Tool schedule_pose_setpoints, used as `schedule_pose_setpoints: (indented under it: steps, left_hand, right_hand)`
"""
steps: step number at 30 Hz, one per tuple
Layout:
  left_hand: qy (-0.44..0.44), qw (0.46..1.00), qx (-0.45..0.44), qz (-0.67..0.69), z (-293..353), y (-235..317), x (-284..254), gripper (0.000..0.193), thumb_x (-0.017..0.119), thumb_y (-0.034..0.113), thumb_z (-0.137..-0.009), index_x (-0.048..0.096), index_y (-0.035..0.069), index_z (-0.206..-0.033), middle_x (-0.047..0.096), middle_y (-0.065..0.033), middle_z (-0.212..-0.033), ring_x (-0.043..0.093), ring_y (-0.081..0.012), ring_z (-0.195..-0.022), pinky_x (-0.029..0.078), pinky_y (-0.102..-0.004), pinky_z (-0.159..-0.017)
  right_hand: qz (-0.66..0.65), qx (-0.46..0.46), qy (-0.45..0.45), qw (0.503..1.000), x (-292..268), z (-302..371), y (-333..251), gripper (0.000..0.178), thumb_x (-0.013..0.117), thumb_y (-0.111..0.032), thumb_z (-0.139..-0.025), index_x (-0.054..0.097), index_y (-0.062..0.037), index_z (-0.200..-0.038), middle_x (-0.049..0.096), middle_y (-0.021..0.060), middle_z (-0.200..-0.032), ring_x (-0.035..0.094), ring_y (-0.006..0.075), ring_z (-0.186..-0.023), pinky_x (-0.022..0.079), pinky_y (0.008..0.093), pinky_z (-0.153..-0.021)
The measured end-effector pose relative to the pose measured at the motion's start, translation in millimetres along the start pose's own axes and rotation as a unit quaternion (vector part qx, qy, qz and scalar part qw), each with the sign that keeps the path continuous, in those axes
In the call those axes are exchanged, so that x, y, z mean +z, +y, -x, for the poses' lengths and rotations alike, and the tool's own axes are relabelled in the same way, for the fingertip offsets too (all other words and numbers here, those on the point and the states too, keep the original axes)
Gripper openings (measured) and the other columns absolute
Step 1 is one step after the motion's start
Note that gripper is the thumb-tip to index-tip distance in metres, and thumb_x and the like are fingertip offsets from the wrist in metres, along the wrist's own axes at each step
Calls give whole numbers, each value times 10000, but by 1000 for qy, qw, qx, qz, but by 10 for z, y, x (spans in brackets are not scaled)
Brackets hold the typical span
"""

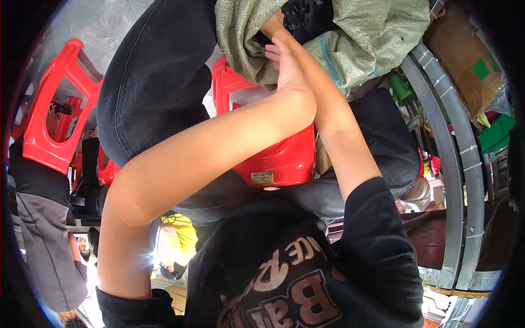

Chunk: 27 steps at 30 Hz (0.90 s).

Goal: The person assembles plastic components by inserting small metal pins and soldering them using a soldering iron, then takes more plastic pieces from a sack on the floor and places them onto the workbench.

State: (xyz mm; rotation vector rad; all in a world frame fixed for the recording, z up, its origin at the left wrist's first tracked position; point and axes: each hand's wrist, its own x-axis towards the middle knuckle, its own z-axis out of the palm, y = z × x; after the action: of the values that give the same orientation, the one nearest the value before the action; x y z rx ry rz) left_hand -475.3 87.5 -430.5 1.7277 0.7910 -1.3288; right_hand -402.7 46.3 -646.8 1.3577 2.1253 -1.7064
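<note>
A grey-green woven sack (377, 33) with a blue stripe lies gathered at the top, its mouth showing dark black pieces (309, 17) that are too unclear to name. My left hand (284, 63) has its fingers stretched out beside my right forearm, close to the sack's folded edge, and holds nothing that I can see. The right arm crosses up and to the left into the sack's mouth. Of my right hand (271, 25) only the part near the wrist shows; its fingers are hidden by the sack.
Under my arms is a red plastic stool (281, 161); another red stool (41, 123) stands at left, near a person in grey trousers (46, 240). A curved-looking grey metal frame (459, 164) runs down the right side, beside a cardboard box (459, 52) and a green bin (497, 135).
</note>
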Motion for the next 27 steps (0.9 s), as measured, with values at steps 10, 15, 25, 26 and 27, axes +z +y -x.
schedule_pose_setpoints:
  steps: [10, 15, 25, 26, 27]
  left_hand:
    - [189, 965, 64, 171, 146, -122, -217, 398, 510, 230, -775, 529, 33, -1120, 506, -117, -1163, 444, -272, -1094, 265, -462, -958]
    - [207, 966, 21, 151, -110, -94, -125, 327, 510, 204, -761, 569, 65, -1051, 539, -127, -1098, 462, -278, -1066, 284, -464, -930]
    - [299, 917, -27, 261, -724, -526, 218, 262, 489, 172, -748, 568, 78, -979, 611, -108, -908, 579, -253, -881, 438, -386, -746]
    - [353, 890, -51, 284, -841, -590, 176, 274, 478, 181, -739, 545, 57, -975, 616, -139, -819, 601, -287, -792, 470, -403, -677]
    - [385, 868, -73, 305, -949, -679, 187, 274, 481, 182, -740, 534, 49, -974, 614, -160, -770, 611, -304, -738, 490, -420, -632]
  right_hand:
    - [127, -6, -82, 989, -503, -482, -281, 388, 555, -327, -734, 576, -55, -1011, 569, 162, -1022, 516, 315, -972, 397, 383, -811]
    - [110, 101, -111, 983, -974, -76, -408, 458, 602, -401, -662, 582, -121, -1024, 608, 181, -888, 575, 350, -851, 454, 427, -758]
    - [-34, 198, -143, 969, -2090, 56, -296, 734, 677, -411, -639, 398, -41, -1207, 455, 132, -1172, 505, 226, -996, 439, 347, -786]
    - [-64, 260, -112, 957, -2443, -10, -245, 624, 635, -382, -697, 441, -24, -1170, 480, 116, -1140, 515, 216, -972, 453, 324, -765]
    - [-154, 200, -25, 967, -2646, -42, -218, 472, 569, -319, -769, 484, -19, -1123, 528, 106, -1069, 525, 204, -931, 474, 309, -745]
